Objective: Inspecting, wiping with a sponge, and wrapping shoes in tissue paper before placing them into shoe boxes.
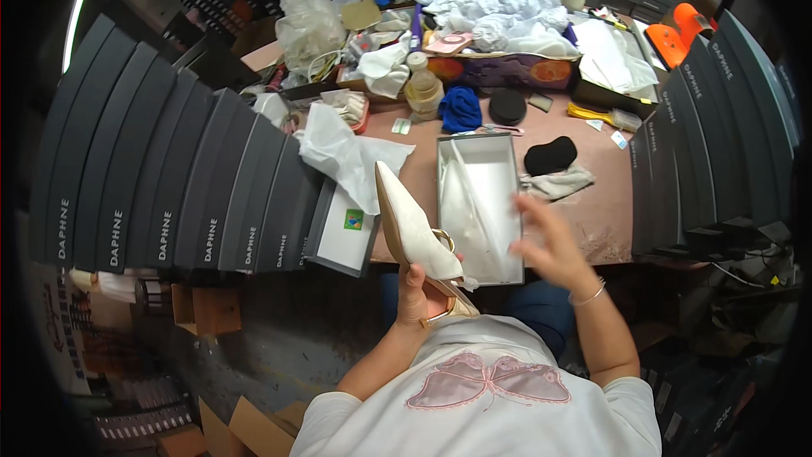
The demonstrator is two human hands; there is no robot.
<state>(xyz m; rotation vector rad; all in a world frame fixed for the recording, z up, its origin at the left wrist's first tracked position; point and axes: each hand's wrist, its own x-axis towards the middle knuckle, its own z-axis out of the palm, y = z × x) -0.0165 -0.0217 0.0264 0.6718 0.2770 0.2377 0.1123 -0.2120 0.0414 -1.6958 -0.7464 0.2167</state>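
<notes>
Left hand [412,300]: gripping the shoe near its heel end, some fingers hidden behind it.
White shoe [410,220]: raised at the near edge of the table, left of the open box, pointed toe toward the far side; its heel is partly covered by the hand.
Right hand [550,241]: blurred, fingers spread, nothing visible in its grasp; contact with the box's right edge cannot be told.
Open box [499,169]: white inside; tissue [461,211] hides its left part.
Lid-like tray [342,237]: left of the shoe, its far end under crumpled paper [338,152].
Table [605,224]: pinkish brown, scuffed at near right; black pad [550,154] partly over a greyish cloth [562,184].
Dark boxes [178,169]: rowed left and right, outermost ones fading into the black rim.
Floor [288,364]: dim, stained, cartons [207,309] at near left.
</notes>
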